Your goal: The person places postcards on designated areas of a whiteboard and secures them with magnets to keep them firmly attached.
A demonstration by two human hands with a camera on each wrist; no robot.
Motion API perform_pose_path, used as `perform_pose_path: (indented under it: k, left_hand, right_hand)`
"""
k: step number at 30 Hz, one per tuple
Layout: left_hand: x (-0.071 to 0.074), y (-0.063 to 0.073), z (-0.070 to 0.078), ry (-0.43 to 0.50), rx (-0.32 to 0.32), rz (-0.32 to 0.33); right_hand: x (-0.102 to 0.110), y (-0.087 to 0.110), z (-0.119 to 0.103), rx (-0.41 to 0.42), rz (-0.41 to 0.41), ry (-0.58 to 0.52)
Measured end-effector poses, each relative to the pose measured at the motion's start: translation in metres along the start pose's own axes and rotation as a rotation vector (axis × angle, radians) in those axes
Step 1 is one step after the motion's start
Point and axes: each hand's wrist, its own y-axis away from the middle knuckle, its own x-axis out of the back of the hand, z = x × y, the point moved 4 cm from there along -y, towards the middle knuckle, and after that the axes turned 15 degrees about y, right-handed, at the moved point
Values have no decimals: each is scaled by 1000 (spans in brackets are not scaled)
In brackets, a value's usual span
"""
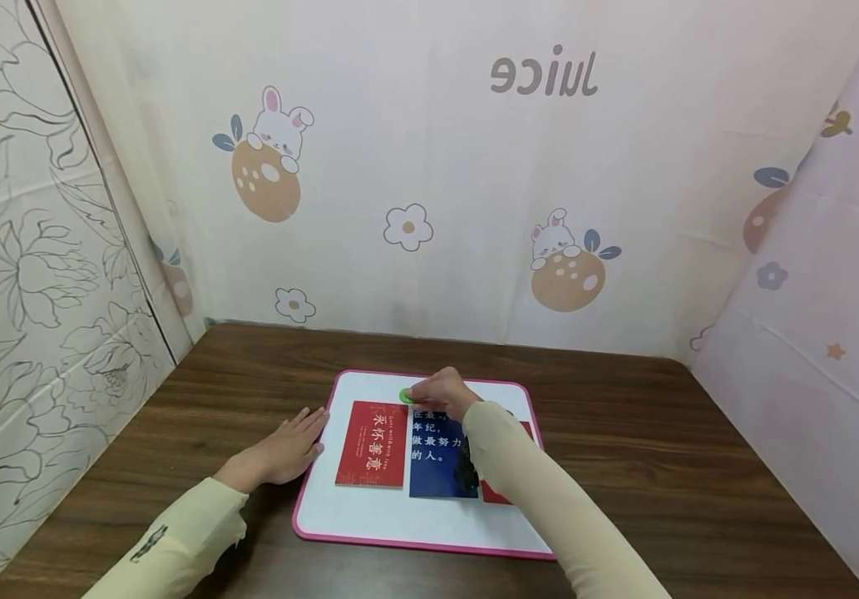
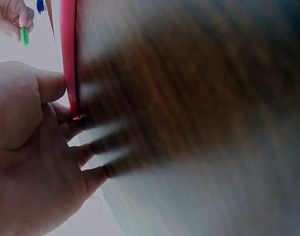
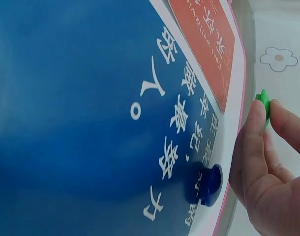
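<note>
My right hand (image 1: 444,393) pinches a round green magnet (image 3: 264,105) between thumb and fingertips. It is above the top part of a white board (image 1: 429,522) with a pink rim. Below the hand lies a blue booklet (image 1: 436,476) with white characters, and a blue magnet (image 3: 211,185) sits at its top edge. A red booklet (image 1: 372,445) lies to its left. Another red booklet (image 1: 494,494) is mostly hidden by the right arm. My left hand (image 1: 287,449), fingers extended, touches the board's left rim (image 2: 69,54).
The board lies on a dark brown wooden table (image 1: 624,433). A pale curtain (image 1: 414,150) with rabbit and flower prints hangs behind the table. On the left stands a panel (image 1: 40,266) with flower line drawings.
</note>
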Motion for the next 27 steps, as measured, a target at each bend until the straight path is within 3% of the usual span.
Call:
perform_pose_path:
  k: [7, 27]
  left_hand:
    - [2, 0, 0, 2, 3, 6]
    - [-1, -2, -1, -1, -1, 14]
  right_hand:
    - [-10, -2, -7, 24, -20, -42]
    - [-28, -9, -11, 26, 0, -9]
